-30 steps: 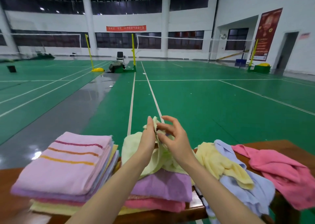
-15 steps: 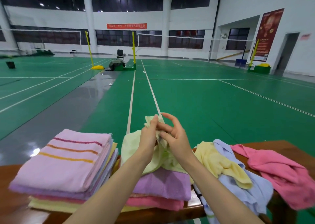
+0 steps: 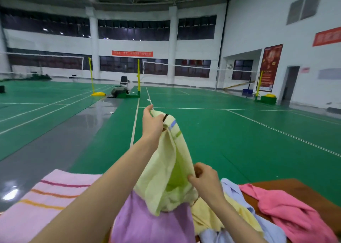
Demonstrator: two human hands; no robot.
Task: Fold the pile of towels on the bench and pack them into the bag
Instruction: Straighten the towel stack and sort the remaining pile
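Pale green towel (image 3: pixel 162 170) is up in the air in front of you, hanging long and loose over the bench (image 3: pixel 302 187), its bottom end resting on the folded purple towel (image 3: pixel 153 224). It's not folded yet, only held out.

Your left hand (image 3: pixel 152 123) is raised high with its fingers curled round the top corner, right by the striped trim. Your right hand (image 3: pixel 205 179) sits lower and nearer to you, thumb and fingers pinched on the towel's side edge about midway down. Both hands have cloth and neither is free.

Done so far, judging by how things lie:
- The pink striped towel (image 3: pixel 49 200) lies flat and folded at your left. I can't tell from here whether more towels sit under it.
- The purple one lies folded in the middle, just beside it.

Left to do:
- The green one in your hands.
- Three crumpled towels at your right: the yellow towel (image 3: pixel 206 218), which touches the blue towel (image 3: pixel 271 231), and the pink towel (image 3: pixel 287 207), farthest out on the bench.

No bag shows anywhere, so packing doesn't look started. I'd call it somewhere near halfway through the folding, with all the packing ahead.

The next move probably needs your right hand to find the second top corner so the towel spreads square.

Behind it all is a green court floor with nets.
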